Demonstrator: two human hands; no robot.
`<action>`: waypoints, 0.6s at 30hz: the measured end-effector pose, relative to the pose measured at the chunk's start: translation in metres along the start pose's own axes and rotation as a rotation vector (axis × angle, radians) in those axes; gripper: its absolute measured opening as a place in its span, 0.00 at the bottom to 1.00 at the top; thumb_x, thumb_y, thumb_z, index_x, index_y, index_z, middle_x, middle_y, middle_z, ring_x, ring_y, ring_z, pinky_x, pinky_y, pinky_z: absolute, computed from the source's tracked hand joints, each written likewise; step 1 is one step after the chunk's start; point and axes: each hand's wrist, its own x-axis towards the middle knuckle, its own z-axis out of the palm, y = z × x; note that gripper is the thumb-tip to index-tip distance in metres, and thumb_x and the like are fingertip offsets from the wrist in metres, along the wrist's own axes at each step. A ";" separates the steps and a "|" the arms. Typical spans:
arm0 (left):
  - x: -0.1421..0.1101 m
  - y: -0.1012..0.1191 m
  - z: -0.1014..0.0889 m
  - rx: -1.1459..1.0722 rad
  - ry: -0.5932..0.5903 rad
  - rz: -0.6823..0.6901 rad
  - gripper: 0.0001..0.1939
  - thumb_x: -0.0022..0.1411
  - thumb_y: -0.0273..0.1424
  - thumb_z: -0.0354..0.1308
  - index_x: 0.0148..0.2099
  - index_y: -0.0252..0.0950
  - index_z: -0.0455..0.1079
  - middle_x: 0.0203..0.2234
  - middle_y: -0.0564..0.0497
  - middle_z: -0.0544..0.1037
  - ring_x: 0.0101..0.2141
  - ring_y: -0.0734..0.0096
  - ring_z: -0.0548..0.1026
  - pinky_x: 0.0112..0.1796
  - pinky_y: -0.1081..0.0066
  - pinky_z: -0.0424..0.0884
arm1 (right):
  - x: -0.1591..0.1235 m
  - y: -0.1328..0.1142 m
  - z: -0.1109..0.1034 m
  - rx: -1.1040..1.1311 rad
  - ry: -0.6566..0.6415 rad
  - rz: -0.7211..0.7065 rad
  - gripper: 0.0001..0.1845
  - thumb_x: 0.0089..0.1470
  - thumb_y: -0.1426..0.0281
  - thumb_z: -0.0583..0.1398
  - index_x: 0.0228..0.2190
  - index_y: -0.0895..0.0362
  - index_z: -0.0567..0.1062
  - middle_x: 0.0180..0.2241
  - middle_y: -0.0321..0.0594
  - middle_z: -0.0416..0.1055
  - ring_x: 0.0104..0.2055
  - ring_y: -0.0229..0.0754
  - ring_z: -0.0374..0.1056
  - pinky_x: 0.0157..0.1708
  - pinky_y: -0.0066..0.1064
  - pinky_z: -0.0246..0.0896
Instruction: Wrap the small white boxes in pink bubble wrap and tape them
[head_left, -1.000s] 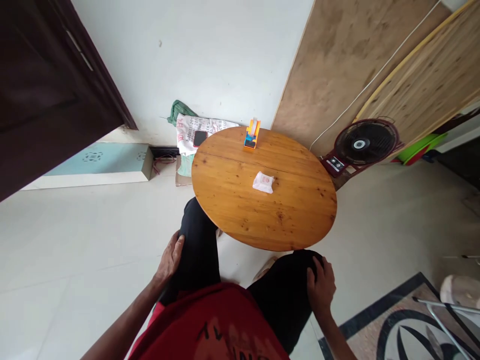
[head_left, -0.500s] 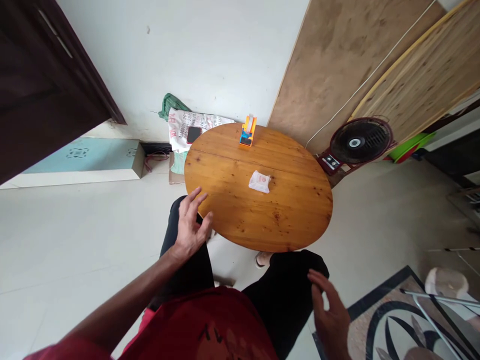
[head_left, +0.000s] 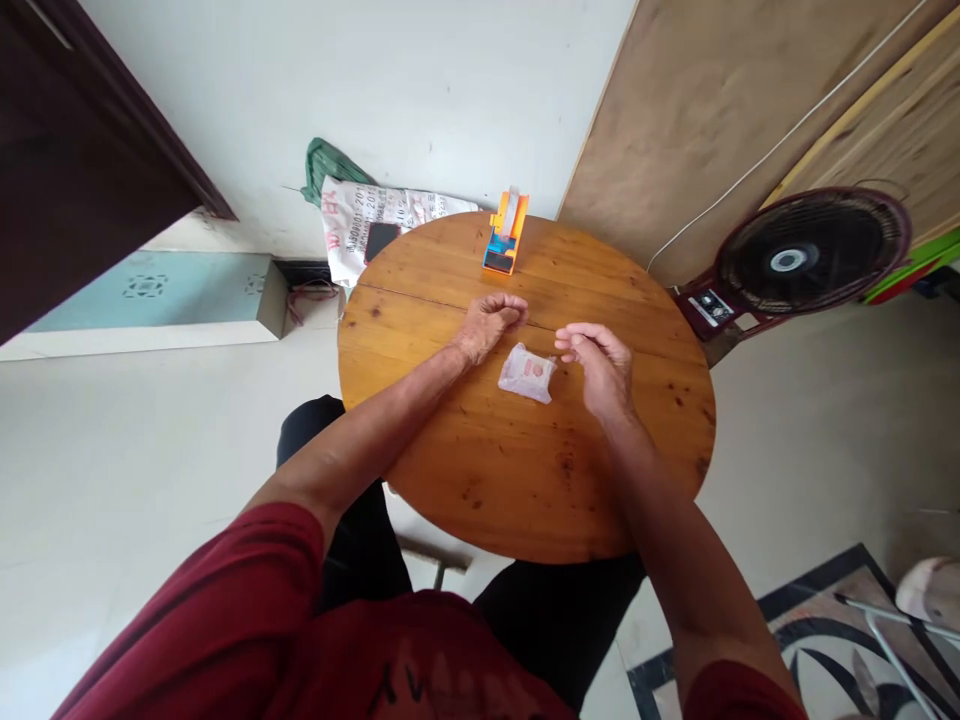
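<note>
A small white packet with red print (head_left: 527,372) lies on the round wooden table (head_left: 480,440), between my hands. My left hand (head_left: 493,325) hovers just beyond the packet on its left, fingers curled together, and I see nothing in them. To the packet's right is my right hand (head_left: 600,365), its fingers loosely bent and slightly apart with nothing between them. Neither hand appears to touch the packet. An orange and blue tape dispenser (head_left: 505,240) with a roll of clear tape stands near the table's far edge.
A dark fan (head_left: 795,258) stands right of the table by the wooden panel (head_left: 675,110). Behind the table's left edge are a printed white sack (head_left: 346,230) and a dark phone-like slab (head_left: 381,241). A pale blue box (head_left: 165,292) lies along the wall.
Both hands have left my knees and reached forward over the table to either side of the packet. The left fingers, spread half a second ago, have curled in. My view has come closer to the table.
</note>
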 end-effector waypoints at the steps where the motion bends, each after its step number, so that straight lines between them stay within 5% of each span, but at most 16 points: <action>1: 0.001 -0.004 0.000 -0.018 -0.012 0.002 0.05 0.54 0.26 0.59 0.36 0.32 0.72 0.26 0.52 0.77 0.29 0.76 0.74 0.38 0.71 0.71 | 0.003 0.006 0.000 -0.022 -0.026 -0.011 0.08 0.52 0.64 0.63 0.34 0.55 0.78 0.36 0.37 0.81 0.36 0.40 0.77 0.32 0.29 0.68; 5: -0.005 -0.007 -0.012 0.041 -0.154 -0.016 0.07 0.54 0.27 0.62 0.37 0.31 0.75 0.28 0.51 0.79 0.31 0.73 0.76 0.38 0.70 0.72 | 0.003 0.019 -0.004 -0.036 -0.084 -0.067 0.08 0.57 0.63 0.62 0.35 0.53 0.79 0.37 0.36 0.80 0.39 0.41 0.76 0.40 0.35 0.70; 9: -0.007 0.010 -0.026 0.128 -0.388 -0.108 0.11 0.52 0.24 0.64 0.40 0.31 0.79 0.35 0.47 0.82 0.38 0.66 0.79 0.46 0.63 0.73 | 0.001 0.015 -0.012 -0.047 -0.289 -0.162 0.09 0.54 0.61 0.65 0.36 0.52 0.76 0.42 0.37 0.77 0.49 0.46 0.73 0.53 0.43 0.66; 13: -0.004 0.026 -0.032 0.182 -0.538 -0.129 0.16 0.51 0.24 0.68 0.44 0.29 0.80 0.38 0.44 0.82 0.42 0.56 0.81 0.48 0.56 0.74 | -0.003 -0.005 -0.015 -0.203 -0.485 -0.253 0.10 0.53 0.64 0.66 0.38 0.52 0.74 0.44 0.38 0.74 0.50 0.47 0.71 0.55 0.45 0.63; 18: -0.003 0.027 -0.033 0.209 -0.695 -0.151 0.22 0.50 0.28 0.73 0.48 0.31 0.78 0.39 0.43 0.82 0.40 0.56 0.82 0.45 0.58 0.75 | -0.009 -0.019 -0.011 -0.417 -0.536 -0.315 0.13 0.50 0.69 0.67 0.39 0.51 0.74 0.45 0.38 0.73 0.49 0.48 0.71 0.54 0.46 0.63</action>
